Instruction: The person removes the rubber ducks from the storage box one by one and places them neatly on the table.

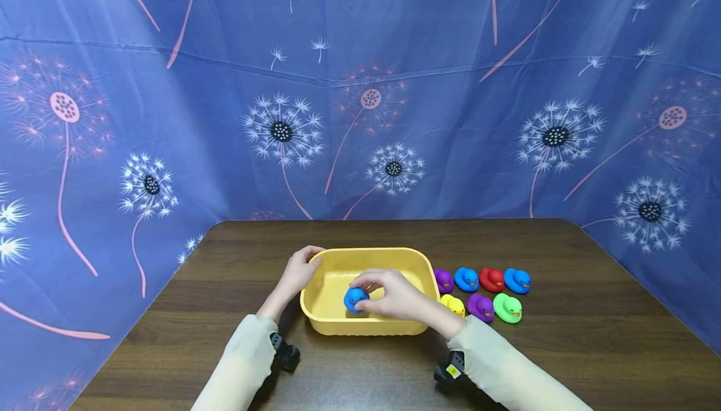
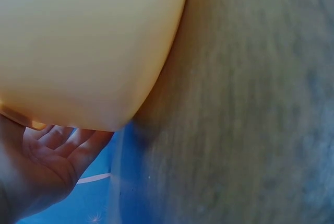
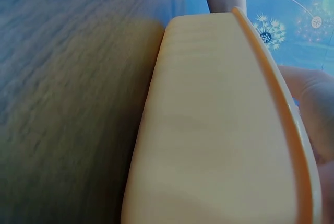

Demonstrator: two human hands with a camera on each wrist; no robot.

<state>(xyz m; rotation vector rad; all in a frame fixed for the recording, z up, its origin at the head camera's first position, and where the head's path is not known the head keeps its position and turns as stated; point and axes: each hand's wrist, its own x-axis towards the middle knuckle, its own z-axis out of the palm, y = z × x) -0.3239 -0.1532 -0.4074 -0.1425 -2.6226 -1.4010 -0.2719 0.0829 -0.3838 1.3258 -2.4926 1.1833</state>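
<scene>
A yellow plastic basin (image 1: pixel 372 327) stands on the wooden table. Its left rim is held by my left hand (image 1: pixel 298 273), with the thumb over the edge. From the left wrist, the fingers of that hand (image 2: pixel 52 166) show along the outside wall of the basin (image 2: pixel 88 51). My right hand (image 1: pixel 391 295) pinches a blue rubber duck (image 1: pixel 355 298) between thumb and fingers, within the basin's outline. In the right wrist view, the basin wall (image 3: pixel 209 119) hides most of the right hand (image 3: pixel 318 109) and nearly all of the duck.
Right of the basin, rubber ducks stand in two rows. At the back are a purple (image 1: pixel 444 280), a blue (image 1: pixel 466 279), a red (image 1: pixel 492 279) and another blue one (image 1: pixel 517 281). In front are a yellow (image 1: pixel 453 304), a purple (image 1: pixel 480 308) and a green one (image 1: pixel 507 308).
</scene>
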